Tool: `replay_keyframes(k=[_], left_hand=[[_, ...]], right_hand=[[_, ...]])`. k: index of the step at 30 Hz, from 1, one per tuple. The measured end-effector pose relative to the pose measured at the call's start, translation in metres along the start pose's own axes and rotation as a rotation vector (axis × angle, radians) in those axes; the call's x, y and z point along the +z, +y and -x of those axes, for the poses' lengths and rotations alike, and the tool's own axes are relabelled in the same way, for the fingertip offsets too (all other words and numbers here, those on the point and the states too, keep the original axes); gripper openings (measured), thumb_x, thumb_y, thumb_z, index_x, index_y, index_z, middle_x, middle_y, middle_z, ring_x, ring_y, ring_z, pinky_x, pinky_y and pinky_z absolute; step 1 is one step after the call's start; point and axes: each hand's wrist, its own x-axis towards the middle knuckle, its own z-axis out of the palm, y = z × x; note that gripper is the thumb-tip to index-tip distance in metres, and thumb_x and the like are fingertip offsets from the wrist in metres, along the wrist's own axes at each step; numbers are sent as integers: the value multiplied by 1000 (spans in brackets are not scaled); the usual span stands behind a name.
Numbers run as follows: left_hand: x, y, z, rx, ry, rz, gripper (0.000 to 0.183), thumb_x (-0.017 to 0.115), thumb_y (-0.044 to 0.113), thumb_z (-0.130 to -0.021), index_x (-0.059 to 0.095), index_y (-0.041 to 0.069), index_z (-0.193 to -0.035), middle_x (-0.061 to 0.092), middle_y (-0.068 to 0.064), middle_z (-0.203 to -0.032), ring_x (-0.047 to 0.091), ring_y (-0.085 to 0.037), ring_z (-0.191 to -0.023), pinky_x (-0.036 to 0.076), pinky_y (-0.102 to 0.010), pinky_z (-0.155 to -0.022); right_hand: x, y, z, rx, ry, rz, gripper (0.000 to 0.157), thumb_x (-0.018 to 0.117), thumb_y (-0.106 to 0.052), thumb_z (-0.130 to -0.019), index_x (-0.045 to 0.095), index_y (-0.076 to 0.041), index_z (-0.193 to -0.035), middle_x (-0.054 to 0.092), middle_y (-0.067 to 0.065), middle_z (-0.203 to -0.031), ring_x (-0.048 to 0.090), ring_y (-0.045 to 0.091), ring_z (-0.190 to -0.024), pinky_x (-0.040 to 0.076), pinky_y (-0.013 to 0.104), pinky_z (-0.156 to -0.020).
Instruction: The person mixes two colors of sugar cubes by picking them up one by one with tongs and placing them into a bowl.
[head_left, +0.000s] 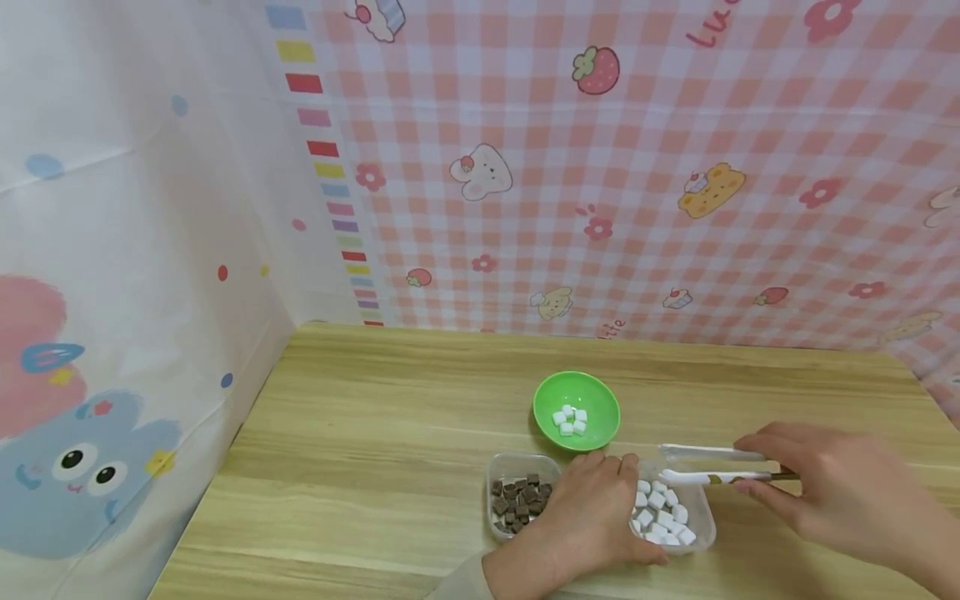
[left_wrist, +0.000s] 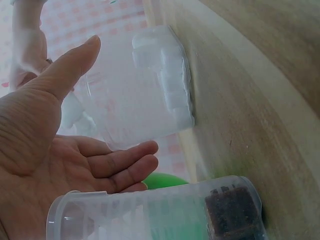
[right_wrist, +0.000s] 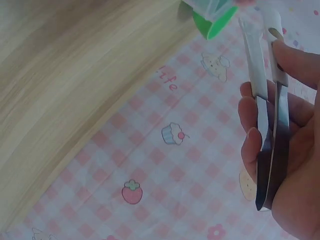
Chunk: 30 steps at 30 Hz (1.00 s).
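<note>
My right hand (head_left: 847,483) pinches metal tongs with white tips (right_wrist: 256,65), thumb on one arm and fingers on the other. The tongs' tips stand apart over the right rim of a clear plastic container (head_left: 703,533) of white cubes (head_left: 656,500). My left hand (head_left: 585,517) grips that container at its left side, thumb towards the near edge and fingers at the far side. The left wrist view shows the thumb (left_wrist: 75,65) and fingers spanning its wall. A second clear container (head_left: 491,467), holding brown cubes (head_left: 521,498), stands left of the hand, which partly covers it.
A green bowl (head_left: 600,429) with several white cubes in it stands behind the two containers. All of these are on a wood-grain table (head_left: 360,467). A pink checked cloth (head_left: 525,108) hangs behind the table, and a white printed cloth (head_left: 187,208) hangs at the left.
</note>
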Motion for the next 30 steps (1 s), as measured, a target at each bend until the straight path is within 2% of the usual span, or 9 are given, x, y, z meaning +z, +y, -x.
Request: replay_keyframes(k=[4,5,6,9,12,18,21,25,30], left_hand=[[0,0,0,3,7,-3,90,82,78,-68,63,13,-127,65,9,-105,54,-5,-97,44,-21,-98],[0,-1,0,3,8,-2,89,82,78,-68,63,13,-125,65,9,-103,54,-5,-96,44,-21,-97],[0,-1,0,4,8,0,87,82,78,-68,63,13,-124,64,9,-101,54,-5,-95,44,-21,-97],[0,-1,0,2,2,8,86,82,78,-68,63,14,-123,63,9,-99,53,-5,-94,44,-21,-96],[0,-1,0,4,0,12,88,82,78,-68,63,13,-125,64,9,-101,53,-5,-94,45,-21,-96],[0,-2,1,15,16,9,83,83,77,-68,63,15,-119,62,10,-97,51,-5,-90,45,-20,-92],[0,-2,1,16,17,14,82,83,77,-68,63,15,-118,61,10,-96,51,-5,-90,44,-20,-92],[1,-2,1,22,22,9,83,83,77,-68,63,15,-119,62,10,-96,51,-5,-90,44,-20,-93],[1,-2,0,32,30,-11,82,82,79,-68,63,15,-117,61,10,-95,51,-5,-90,45,-20,-93]], right_hand=[[7,-4,1,-51,-23,-18,66,39,-73,-101,78,-20,-91,69,-14,-83,49,-12,-62,36,13,-47],[9,-4,1,-67,-31,-22,65,41,-72,-101,78,-20,-91,69,-15,-83,49,-11,-62,36,13,-46],[11,-5,1,-79,-47,-28,59,50,-70,-100,78,-19,-91,69,-14,-84,48,-12,-63,36,14,-47],[14,-7,1,-94,-108,-53,34,84,-52,-84,78,-19,-91,67,-17,-85,47,-12,-65,38,17,-47],[16,-11,-1,-95,-166,-76,36,97,-29,-61,78,-21,-91,63,-22,-86,46,-12,-67,39,20,-48],[16,-15,-7,-124,-226,-114,32,96,-26,-62,76,-24,-87,59,-25,-82,40,-11,-66,35,19,-48],[17,-16,-10,-134,-247,-119,32,96,-27,-63,68,-31,-79,47,-29,-75,32,-10,-62,29,17,-48],[21,-17,-13,-154,-269,-113,41,95,-28,-63,55,-37,-70,31,-28,-70,23,-8,-59,21,15,-49],[26,-20,-15,-163,-304,-124,39,95,-27,-63,56,-34,-66,31,-27,-68,23,-8,-57,22,15,-47]])
